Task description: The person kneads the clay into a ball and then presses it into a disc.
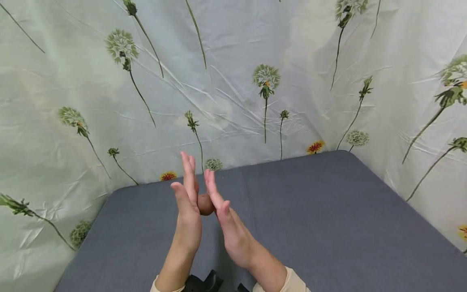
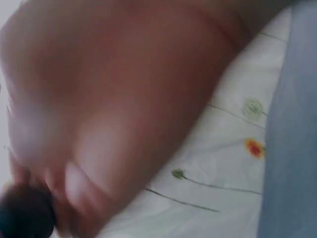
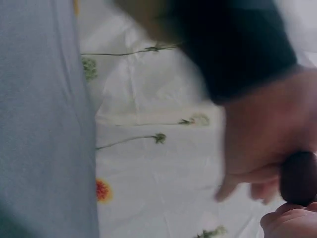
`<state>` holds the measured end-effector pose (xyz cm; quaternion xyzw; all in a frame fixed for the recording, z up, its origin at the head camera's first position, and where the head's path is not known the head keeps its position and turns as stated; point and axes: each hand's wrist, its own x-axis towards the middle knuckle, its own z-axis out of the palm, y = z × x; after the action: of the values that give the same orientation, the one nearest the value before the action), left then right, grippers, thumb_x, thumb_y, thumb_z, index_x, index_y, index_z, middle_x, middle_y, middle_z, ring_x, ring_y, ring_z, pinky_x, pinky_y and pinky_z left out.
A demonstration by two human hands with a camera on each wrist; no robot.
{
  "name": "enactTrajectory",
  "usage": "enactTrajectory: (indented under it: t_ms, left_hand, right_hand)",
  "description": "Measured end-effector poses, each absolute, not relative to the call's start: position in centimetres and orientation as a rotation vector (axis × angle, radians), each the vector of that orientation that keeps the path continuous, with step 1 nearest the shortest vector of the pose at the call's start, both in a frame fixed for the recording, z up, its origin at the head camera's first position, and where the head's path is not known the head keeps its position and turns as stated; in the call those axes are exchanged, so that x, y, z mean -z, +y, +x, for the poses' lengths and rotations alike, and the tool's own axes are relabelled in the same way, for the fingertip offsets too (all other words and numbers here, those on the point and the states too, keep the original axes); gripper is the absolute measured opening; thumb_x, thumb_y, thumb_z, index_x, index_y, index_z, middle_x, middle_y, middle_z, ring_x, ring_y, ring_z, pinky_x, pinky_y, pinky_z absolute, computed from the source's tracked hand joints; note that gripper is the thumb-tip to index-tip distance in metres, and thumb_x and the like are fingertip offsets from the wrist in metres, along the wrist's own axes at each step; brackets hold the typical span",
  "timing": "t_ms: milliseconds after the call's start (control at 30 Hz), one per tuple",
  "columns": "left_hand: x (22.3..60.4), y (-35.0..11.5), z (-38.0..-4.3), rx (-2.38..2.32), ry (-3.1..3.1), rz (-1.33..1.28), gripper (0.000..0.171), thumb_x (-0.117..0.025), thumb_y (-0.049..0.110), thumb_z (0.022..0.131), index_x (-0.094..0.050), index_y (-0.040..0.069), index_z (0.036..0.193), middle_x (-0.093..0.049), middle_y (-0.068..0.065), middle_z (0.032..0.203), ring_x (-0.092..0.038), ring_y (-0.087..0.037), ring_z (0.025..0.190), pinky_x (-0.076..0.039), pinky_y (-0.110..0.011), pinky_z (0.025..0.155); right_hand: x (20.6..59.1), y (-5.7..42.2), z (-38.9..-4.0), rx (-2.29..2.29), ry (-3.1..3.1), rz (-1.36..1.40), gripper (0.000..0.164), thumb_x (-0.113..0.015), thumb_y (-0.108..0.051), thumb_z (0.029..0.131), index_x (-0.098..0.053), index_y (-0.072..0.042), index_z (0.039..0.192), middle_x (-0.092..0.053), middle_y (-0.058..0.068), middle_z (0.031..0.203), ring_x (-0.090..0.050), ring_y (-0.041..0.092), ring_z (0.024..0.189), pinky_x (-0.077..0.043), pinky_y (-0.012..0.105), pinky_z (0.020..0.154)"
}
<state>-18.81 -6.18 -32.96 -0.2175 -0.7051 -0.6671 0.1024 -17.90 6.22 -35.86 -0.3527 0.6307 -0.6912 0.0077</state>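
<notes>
A small, smooth brown ball (image 1: pixel 205 205) is sandwiched between the two hands in the head view. My left hand (image 1: pixel 189 221) stands upright on its left side, fingers straight and pointing up and away. Facing it, my right hand (image 1: pixel 233 231) leans in from the right with straight fingers against the ball. Both thumbs stick up apart from the fingers. In the left wrist view the ball (image 2: pixel 27 210) looks dark and blurred at the lower left, below the large palm. The right wrist view has the ball (image 3: pixel 298 178) at the right edge.
Under the hands lies a dark grey table (image 1: pixel 310 211). A pale cloth (image 1: pixel 233 101) printed with dandelions and flowers hangs behind it and along both sides. Black wrist gear (image 1: pixel 204 282) and cream sleeves (image 1: pixel 290 280) show at the bottom.
</notes>
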Motion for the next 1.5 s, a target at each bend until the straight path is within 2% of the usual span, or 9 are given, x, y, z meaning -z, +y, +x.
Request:
enactTrajectory:
  t_ms: [300,433,500,600,667,733,800,1200,1500]
  left_hand:
    - [34.9,-2.4,-17.3,1.899,-2.152,-1.071,0.077,0.011,0.071,0.105,0.018,0.031,0.171,0.021,0.005,0.18,0.023,-0.023,0.166,0.013,-0.077,0.123]
    - [34.2,-3.2,-17.5,1.924,-2.084,-1.013,0.079,0.011,0.076,0.102,0.018,0.036,0.17,0.019,0.01,0.18,0.021,-0.018,0.167,0.015,-0.076,0.123]
    - [33.8,-4.2,-18.0,1.952,-2.069,-0.917,0.079,0.009,0.08,0.101,0.017,0.041,0.169,0.015,0.014,0.18,-0.015,-0.019,0.164,0.003,-0.07,0.126]
    - [33.8,-5.2,-18.8,1.92,-2.098,-0.818,0.079,0.007,0.08,0.101,0.016,0.041,0.169,0.014,0.016,0.18,-0.02,-0.02,0.162,-0.002,-0.067,0.127]
    - [34.4,-5.2,-19.1,1.828,-2.162,-0.815,0.078,0.007,0.077,0.103,0.015,0.038,0.17,0.016,0.013,0.18,-0.019,-0.024,0.163,-0.003,-0.067,0.127]
    - [35.2,-4.5,-19.0,1.728,-2.222,-0.89,0.076,0.007,0.071,0.106,0.017,0.032,0.171,0.019,0.01,0.18,0.017,-0.025,0.168,0.009,-0.073,0.127]
    - [35.9,-3.3,-18.5,1.632,-2.265,-0.976,0.075,0.008,0.067,0.108,0.018,0.028,0.171,0.021,0.007,0.18,0.022,-0.027,0.167,0.011,-0.074,0.126]
    - [33.9,-6.2,-18.9,1.846,-2.116,-0.802,0.076,0.007,0.078,0.103,0.017,0.042,0.169,0.012,0.016,0.18,0.009,-0.018,0.169,0.009,-0.07,0.129]
    - [35.8,-3.6,-17.8,1.768,-2.236,-0.98,0.072,0.007,0.064,0.11,0.018,0.026,0.17,0.017,0.006,0.18,0.015,-0.021,0.168,0.005,-0.069,0.13]
  right_hand:
    - [35.2,10.3,-19.9,2.375,1.778,-1.069,0.095,0.011,-0.079,0.1,0.016,-0.017,0.172,0.006,-0.004,0.183,0.009,0.02,0.169,0.002,0.05,0.135]
    - [35.7,9.5,-20.1,2.287,1.778,-1.087,0.094,0.013,-0.081,0.097,0.024,-0.022,0.169,0.011,-0.005,0.182,0.013,0.024,0.168,0.006,0.062,0.133]
    - [36.0,8.6,-19.9,2.237,1.817,-1.084,0.094,0.011,-0.081,0.097,0.023,-0.022,0.169,0.013,-0.005,0.182,0.016,0.023,0.168,0.008,0.067,0.131]
    - [36.1,7.5,-19.4,2.183,1.909,-1.093,0.092,0.008,-0.08,0.1,0.019,-0.021,0.17,0.014,-0.005,0.181,0.017,0.021,0.168,0.008,0.068,0.131]
    - [36.0,7.5,-19.1,2.2,1.948,-1.098,0.093,0.007,-0.079,0.101,0.015,-0.018,0.171,0.013,-0.003,0.181,0.016,0.022,0.168,0.007,0.067,0.131]
    - [35.7,8.3,-19.1,2.259,1.962,-1.08,0.093,0.007,-0.078,0.102,0.013,-0.017,0.172,0.01,-0.001,0.182,0.011,0.025,0.169,0.004,0.067,0.131]
    - [35.4,9.5,-19.3,2.328,1.939,-1.051,0.094,0.008,-0.079,0.101,0.012,-0.017,0.173,0.006,-0.001,0.183,0.006,0.03,0.169,0.001,0.069,0.13]
    - [36.3,6.6,-19.2,2.07,1.927,-1.087,0.086,0.005,-0.07,0.107,0.017,-0.013,0.17,0.017,0.0,0.18,0.019,0.024,0.166,0.009,0.067,0.13]
    - [35.0,9.0,-18.9,2.326,2.036,-1.12,0.087,0.0,-0.072,0.108,0.003,-0.016,0.174,-0.002,0.001,0.183,0.002,0.027,0.17,-0.011,0.016,0.129]
